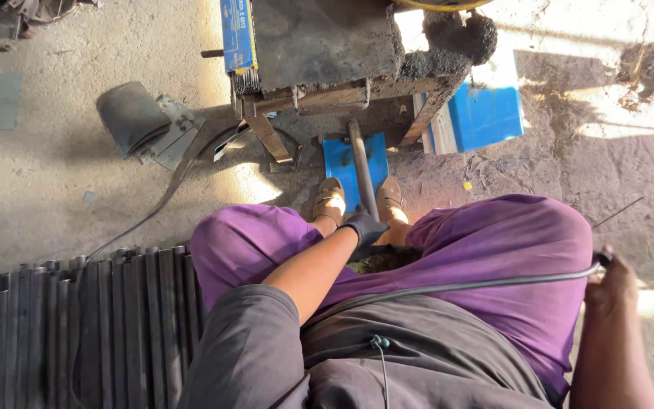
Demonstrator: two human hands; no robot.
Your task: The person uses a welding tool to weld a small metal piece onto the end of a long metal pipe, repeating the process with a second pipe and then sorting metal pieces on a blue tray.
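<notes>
I sit with purple trousers over my knees. My left hand [365, 227], in a dark glove, reaches down between my knees and grips a dark metal rod [360, 163] that runs forward between my feet to a rusty metal work stand [319, 45]. My right hand [611, 286], bare, is out at my right side and closed on a black cable [456, 288] that crosses my lap. A blue plate [338, 163] lies under the rod by my feet.
A stack of dark metal bars [92, 318] lies at my left. A blue box of welding rods [238, 38] leans on the stand. A blue container [486, 113] sits behind it. Scrap plates [164, 136] and a dark curved piece [130, 113] lie on the dirt floor.
</notes>
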